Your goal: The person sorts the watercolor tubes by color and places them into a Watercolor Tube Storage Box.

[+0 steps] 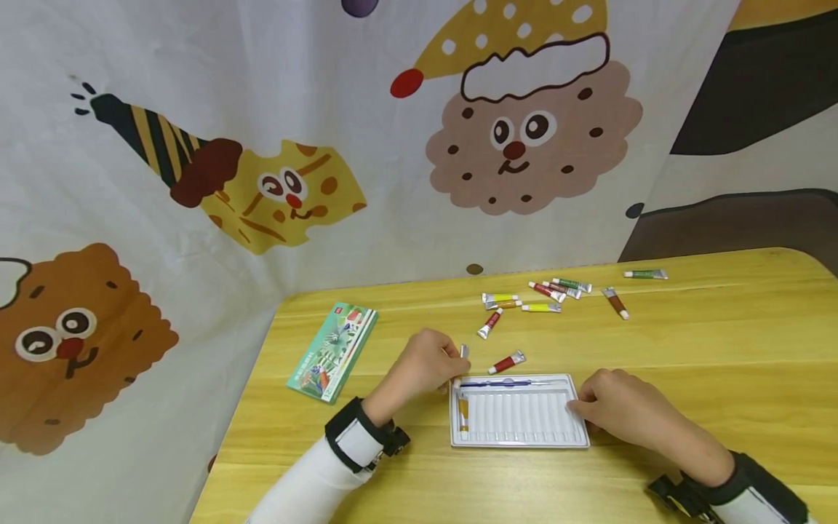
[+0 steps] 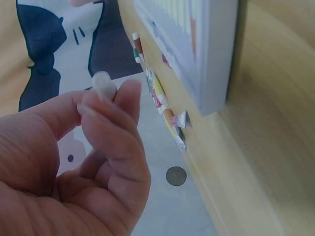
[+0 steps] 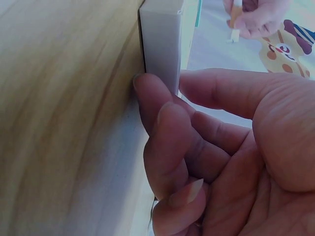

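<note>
My left hand (image 1: pixel 425 360) pinches a small paint tube (image 1: pixel 464 351) between thumb and fingers, above the tray's upper left corner. The tube's white cap shows in the left wrist view; its orange-brown band (image 3: pixel 236 12) appears in the right wrist view. My right hand (image 1: pixel 622 407) grips the right edge of the white plastic tray (image 1: pixel 520 442), thumb on the rim and fingers curled against its side. In the tray's top groove lies a blue paintbrush (image 1: pixel 497 383). An ochre paint tube (image 1: pixel 463 413) fills the leftmost slot.
A dark red tube (image 1: pixel 507 362) lies just beyond the tray. Farther back are several loose tubes, among them a brown one (image 1: pixel 615 303) and a green one (image 1: pixel 645 274). A green paint box (image 1: pixel 334 353) sits at the left. A cartoon-printed cloth (image 1: pixel 393 240) hangs behind the table.
</note>
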`<action>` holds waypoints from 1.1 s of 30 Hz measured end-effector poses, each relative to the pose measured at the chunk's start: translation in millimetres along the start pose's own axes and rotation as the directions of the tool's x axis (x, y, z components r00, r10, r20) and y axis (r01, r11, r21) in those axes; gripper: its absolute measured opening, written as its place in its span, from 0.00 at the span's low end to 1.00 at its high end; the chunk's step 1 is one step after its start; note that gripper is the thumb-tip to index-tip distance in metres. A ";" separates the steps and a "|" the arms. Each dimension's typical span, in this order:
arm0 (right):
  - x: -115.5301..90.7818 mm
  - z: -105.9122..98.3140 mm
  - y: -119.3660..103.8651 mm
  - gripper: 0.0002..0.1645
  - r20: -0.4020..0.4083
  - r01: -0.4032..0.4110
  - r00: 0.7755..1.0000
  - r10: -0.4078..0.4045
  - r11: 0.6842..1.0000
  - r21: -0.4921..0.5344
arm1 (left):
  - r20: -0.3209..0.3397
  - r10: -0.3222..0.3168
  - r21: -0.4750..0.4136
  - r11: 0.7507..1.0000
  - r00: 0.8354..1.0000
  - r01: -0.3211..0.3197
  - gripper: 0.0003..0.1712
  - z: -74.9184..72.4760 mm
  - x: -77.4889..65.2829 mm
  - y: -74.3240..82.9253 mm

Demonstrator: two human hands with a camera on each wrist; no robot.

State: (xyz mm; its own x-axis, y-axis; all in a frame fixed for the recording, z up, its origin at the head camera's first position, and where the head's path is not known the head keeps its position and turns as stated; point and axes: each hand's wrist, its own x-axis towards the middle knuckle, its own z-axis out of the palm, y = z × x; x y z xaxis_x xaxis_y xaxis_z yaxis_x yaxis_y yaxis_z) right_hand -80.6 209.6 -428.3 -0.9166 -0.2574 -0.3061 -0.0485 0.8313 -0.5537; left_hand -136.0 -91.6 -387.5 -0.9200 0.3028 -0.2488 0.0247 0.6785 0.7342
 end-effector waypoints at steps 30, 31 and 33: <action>0.3 2.3 1.4 0.16 0.002 -0.016 1.000 0.016 1.000 0.003 | 0.126 -0.058 0.136 0.990 0.990 0.041 0.30 34.4 -29.4 -10.0; 0.5 2.5 1.7 0.16 0.000 -0.013 1.000 0.013 1.000 0.000 | 0.128 -0.059 0.138 0.990 0.990 0.041 0.30 34.9 -29.3 -10.1; 0.7 2.8 2.2 0.17 -0.002 -0.014 1.000 0.014 1.000 -0.004 | 0.131 -0.065 0.141 0.989 0.989 0.046 0.30 35.4 -29.1 -9.8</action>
State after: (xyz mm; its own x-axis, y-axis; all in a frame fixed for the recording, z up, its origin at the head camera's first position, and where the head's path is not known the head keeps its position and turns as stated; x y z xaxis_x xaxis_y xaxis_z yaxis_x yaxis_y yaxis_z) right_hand -80.2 209.9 -431.9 -0.9177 -0.2452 -0.3125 -0.0374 0.8365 -0.5466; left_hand -95.6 -83.3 -409.9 -0.8607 0.3432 -0.3761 0.0374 0.7793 0.6256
